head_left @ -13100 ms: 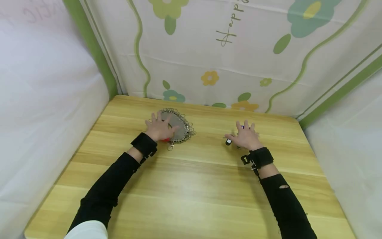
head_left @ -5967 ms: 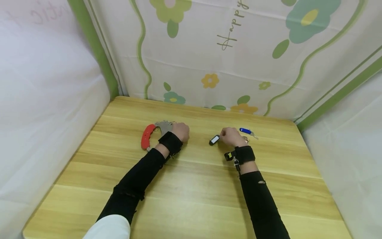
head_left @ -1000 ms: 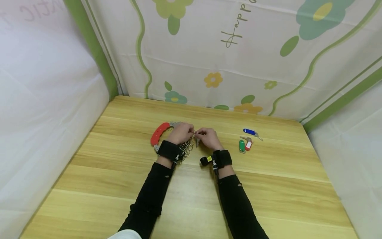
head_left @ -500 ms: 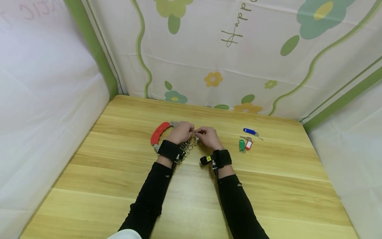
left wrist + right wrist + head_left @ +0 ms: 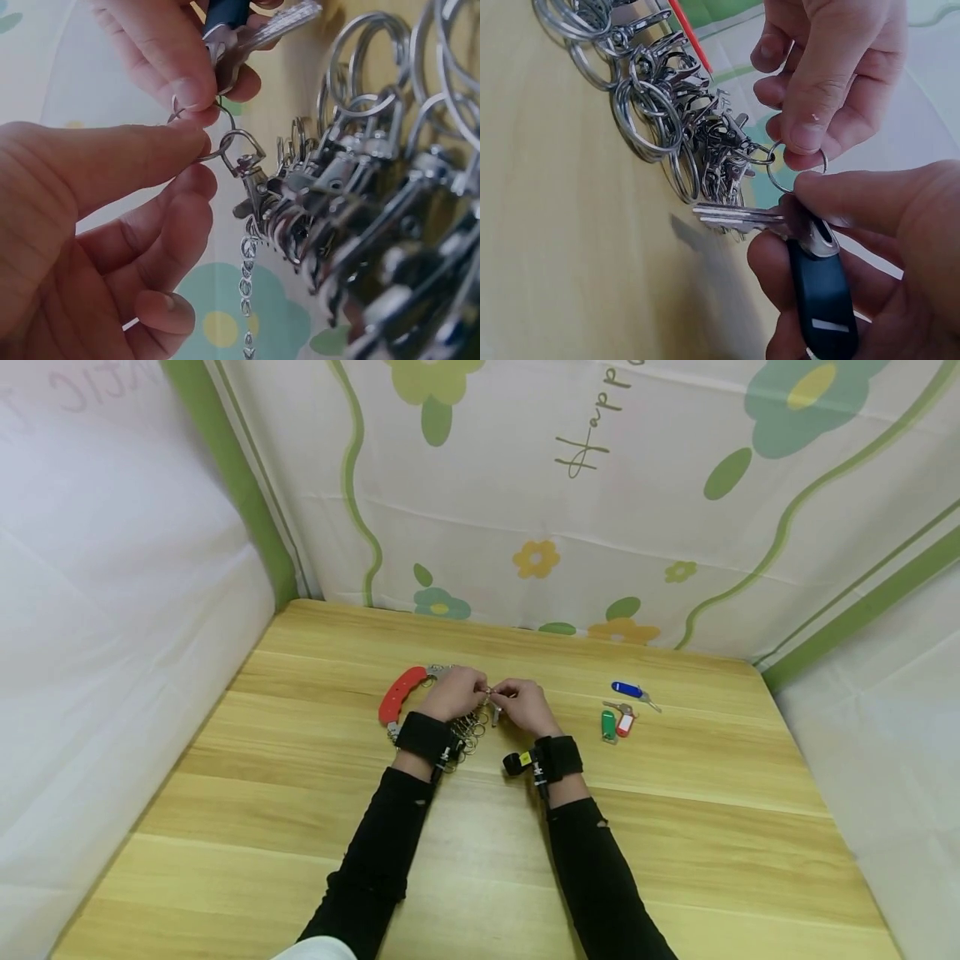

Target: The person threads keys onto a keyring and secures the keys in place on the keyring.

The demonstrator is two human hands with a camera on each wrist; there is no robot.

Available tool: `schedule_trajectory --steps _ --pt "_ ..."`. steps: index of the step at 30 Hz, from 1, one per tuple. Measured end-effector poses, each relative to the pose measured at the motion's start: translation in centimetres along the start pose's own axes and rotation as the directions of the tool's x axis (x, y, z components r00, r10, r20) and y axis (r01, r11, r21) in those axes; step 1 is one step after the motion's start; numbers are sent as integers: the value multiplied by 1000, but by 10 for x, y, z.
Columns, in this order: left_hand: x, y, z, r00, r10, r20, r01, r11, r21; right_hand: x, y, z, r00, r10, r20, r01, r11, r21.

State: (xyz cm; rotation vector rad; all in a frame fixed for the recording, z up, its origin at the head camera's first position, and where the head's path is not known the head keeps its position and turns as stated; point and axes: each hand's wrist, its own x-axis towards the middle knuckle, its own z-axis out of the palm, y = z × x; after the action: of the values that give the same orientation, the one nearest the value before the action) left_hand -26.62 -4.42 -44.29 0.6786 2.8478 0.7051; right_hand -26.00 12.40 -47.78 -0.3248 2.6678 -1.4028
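1. Two-handed hold, kept low over the counter (image 5: pixel 480 860), towards its far side, fingertips almost touching.
2. Pinched the loop of a small swivel clasp (image 5: pixel 244 169) between thumb and forefinger of the left hand (image 5: pixel 453 692); curled the other fingers loosely underneath.
3. Pinched a key (image 5: pixel 735 217) at its head with the right hand (image 5: pixel 525 704), the black tag (image 5: pixel 821 292) tucked against the palm and the blade pointing away towards the bunch.
4. Held the key's thin ring (image 5: pixel 795 166) right at the clasp's loop, touching it; could not tell whether already threaded through.
5. Left the bunch of clasps and rings (image 5: pixel 667 112) trailing from the held clasp down onto the counter, next to a red handle (image 5: pixel 395 695).
6. Judged the key and ring light, hard and slick: bare metal, nothing to crush, but easy to lose from a fingertip pinch and quick to twist.
7. Judged the ring stiff and springy, best taken edge-on close to its split; the key best taken flat by the head or tag, never by the blade.
8. Judged the bunch heavier and floppy, apt to swing and tug on the clasp; better steadied right at the loop, as here.
9. Saw three more tagged keys lying to the right, well apart from the hands: blue tag (image 5: pixel 626 690), green tag (image 5: pixel 608 726), red tag (image 5: pixel 624 724).
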Motion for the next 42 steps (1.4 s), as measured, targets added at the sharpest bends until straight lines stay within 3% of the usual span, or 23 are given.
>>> schedule_trajectory --steps 7,12,27,42 --pt "0 2 0 1000 7 5 -7 1000 29 -1 -2 0 1000 -28 -8 28 1000 -7" --pt "0 2 0 1000 14 13 -14 1000 -7 -1 -1 0 999 -48 3 48 999 -20" --pt "1 0 0 994 -14 112 22 998 -67 0 3 1 998 -66 17 66 998 -15" --pt "4 -4 5 998 1 67 4 998 -62 -1 1 -1 998 -40 52 40 999 7"
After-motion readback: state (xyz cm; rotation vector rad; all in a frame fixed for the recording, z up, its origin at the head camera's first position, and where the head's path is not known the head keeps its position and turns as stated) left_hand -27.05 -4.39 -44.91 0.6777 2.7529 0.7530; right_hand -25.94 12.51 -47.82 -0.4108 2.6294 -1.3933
